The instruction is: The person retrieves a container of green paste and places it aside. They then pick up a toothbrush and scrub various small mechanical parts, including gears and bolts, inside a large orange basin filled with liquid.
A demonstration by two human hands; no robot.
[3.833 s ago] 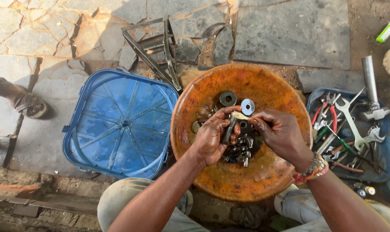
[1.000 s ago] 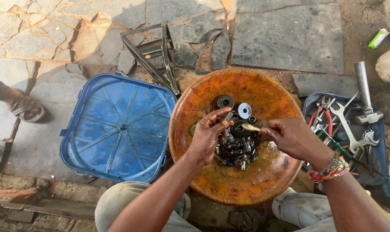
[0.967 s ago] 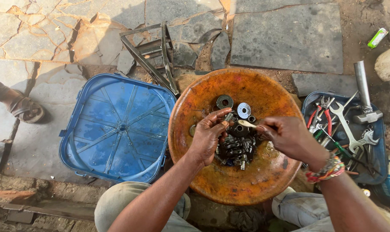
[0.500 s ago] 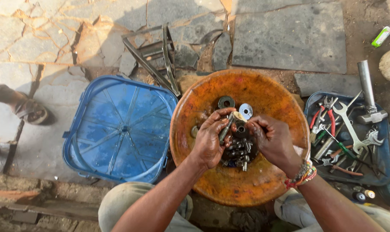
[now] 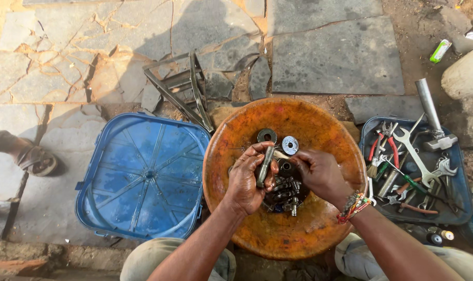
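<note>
The right hand point(image 5: 319, 174) covers whatever it's pinching, the pile of small metal parts point(image 5: 284, 193) in the bowl point(image 5: 278, 237) sits half under both palms and is too tiny to sort out, and someone's sandalled foot point(image 5: 36, 160) gets chopped by the left edge.

Middle: round pan point(image 5: 319, 229), with a heap of bolts point(image 5: 284, 192) in it.
In pan, far side: two washers point(image 5: 290, 145), side by side.
Above heap: left hand point(image 5: 251, 179) and right hand point(image 5: 319, 174).
Left of pan: upturned lid point(image 5: 142, 179).
Right of pan: tray of tools point(image 5: 457, 208).
Behind pan: metal frame point(image 5: 187, 88) on stone paving.
</note>
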